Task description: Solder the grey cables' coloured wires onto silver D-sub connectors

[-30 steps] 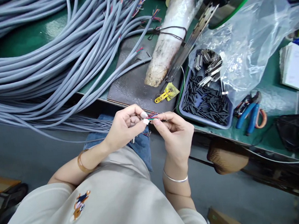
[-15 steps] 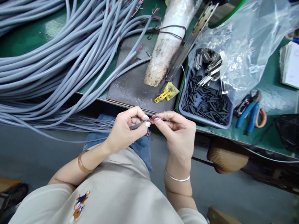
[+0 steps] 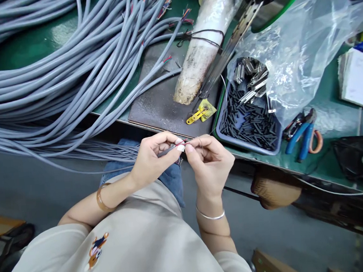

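Grey cable (image 3: 164, 152) is ending in thin wires (image 3: 179, 144), red among them, and that end is sitting between the person's two hands, just off the front edge of a green bench (image 3: 334, 117). The left hand (image 3: 150, 159) is pinching the cable, thumb against forefinger, with its other fingers curling inward. The right hand (image 3: 211, 163) is closing thumb and forefinger together on the wires; how many it is holding is too small to tell. Just beyond the hands, a dark board (image 3: 156, 102) is lying along the bench's front edge, bearing a yellow strip (image 3: 195, 116) near its front right corner. Many grey cables (image 3: 24, 96) are spreading over the bench's left part. Right of the board, a blue tray (image 3: 248, 148) is holding short black pieces (image 3: 258, 128) by the front edge, and blue-handled pliers (image 3: 305, 138) are lying farther right.
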Demonstrator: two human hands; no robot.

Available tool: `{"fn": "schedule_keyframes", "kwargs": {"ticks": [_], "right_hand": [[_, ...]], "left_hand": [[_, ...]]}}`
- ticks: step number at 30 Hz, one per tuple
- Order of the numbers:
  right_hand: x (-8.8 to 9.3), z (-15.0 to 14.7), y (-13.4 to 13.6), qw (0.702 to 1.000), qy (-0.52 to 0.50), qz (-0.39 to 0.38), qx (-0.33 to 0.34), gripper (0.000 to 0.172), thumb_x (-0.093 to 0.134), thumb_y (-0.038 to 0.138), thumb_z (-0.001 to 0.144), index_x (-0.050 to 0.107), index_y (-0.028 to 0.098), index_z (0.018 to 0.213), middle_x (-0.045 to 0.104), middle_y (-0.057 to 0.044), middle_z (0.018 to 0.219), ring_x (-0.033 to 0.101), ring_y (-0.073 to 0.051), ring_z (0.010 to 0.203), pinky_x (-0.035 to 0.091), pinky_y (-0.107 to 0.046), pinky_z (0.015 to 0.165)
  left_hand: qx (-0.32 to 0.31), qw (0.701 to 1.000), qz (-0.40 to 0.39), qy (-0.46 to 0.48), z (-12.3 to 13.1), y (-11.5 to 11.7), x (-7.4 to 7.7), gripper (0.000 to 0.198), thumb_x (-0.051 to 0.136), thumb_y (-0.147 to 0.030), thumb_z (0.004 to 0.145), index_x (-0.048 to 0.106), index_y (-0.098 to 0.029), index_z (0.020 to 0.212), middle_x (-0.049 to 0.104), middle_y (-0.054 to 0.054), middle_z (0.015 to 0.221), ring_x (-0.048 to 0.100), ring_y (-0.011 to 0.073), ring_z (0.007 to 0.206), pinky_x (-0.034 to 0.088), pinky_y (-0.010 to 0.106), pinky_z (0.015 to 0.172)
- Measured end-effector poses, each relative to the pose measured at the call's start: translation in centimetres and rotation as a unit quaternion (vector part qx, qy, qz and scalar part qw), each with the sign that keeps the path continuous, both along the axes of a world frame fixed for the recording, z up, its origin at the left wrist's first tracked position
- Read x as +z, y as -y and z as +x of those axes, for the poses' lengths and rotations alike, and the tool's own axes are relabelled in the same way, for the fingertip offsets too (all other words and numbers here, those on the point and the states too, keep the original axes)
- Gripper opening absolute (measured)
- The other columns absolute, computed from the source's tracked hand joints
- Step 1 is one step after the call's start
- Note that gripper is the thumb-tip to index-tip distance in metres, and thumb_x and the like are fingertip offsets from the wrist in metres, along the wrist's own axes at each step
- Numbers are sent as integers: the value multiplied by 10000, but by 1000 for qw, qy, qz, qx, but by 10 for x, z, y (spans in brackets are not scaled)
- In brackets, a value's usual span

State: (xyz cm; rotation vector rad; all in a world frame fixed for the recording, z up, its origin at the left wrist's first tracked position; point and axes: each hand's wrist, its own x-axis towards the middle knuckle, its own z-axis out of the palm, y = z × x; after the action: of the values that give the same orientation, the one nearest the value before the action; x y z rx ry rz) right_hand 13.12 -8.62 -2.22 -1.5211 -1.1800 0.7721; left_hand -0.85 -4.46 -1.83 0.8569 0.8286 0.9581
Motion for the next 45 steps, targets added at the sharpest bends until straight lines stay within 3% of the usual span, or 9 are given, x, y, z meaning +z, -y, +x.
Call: {"fn": "schedule_keyframes", "kwargs": {"ticks": [8,15,26,33,40,45], "right_hand": [[0,0,-4,998,-66,-19,15,99,753,294,860,739,216,800,494,63,622,313,-47,491,228,-230,463],[-2,0,-1,998,-50,-37,-3,157,764,360,852,756,210,808,516,44,605,325,-64,497,240,-231,451],[1,0,-1,999,-24,-31,-11,143,753,300,845,724,190,759,408,80,540,273,-49,475,201,-234,459],[0,-1,0,999,3,41,-9,64,744,202,850,729,203,787,541,64,651,304,-35,490,221,-234,471],[0,0,0,998,53,36,-12,93,719,251,873,720,194,799,569,50,670,299,-42,472,227,-247,455],[-2,-3,1,995,64,77,-17,67,733,218,873,729,205,807,620,41,715,308,-36,482,258,-244,478]], "left_hand": [[21,999,32,11,-1,-1,-1,243,874,-256,735,661,-139,741,587,-42,672,461,33,550,406,147,531],[48,995,74,-35,1,2,-6,196,787,-290,808,652,-152,772,576,-32,674,437,41,524,365,163,488],[106,958,230,-132,2,12,-20,101,681,-209,923,684,-168,831,571,9,743,518,108,672,411,230,593],[93,953,254,-136,2,10,-17,93,680,-158,908,673,-165,815,555,-2,718,512,99,654,396,218,571],[75,958,240,-138,3,10,-16,116,667,-133,886,635,-160,778,543,-14,717,463,75,594,361,212,528],[77,959,229,-148,3,9,-14,155,645,-116,877,598,-162,737,505,-24,690,426,74,579,338,217,512]]}}
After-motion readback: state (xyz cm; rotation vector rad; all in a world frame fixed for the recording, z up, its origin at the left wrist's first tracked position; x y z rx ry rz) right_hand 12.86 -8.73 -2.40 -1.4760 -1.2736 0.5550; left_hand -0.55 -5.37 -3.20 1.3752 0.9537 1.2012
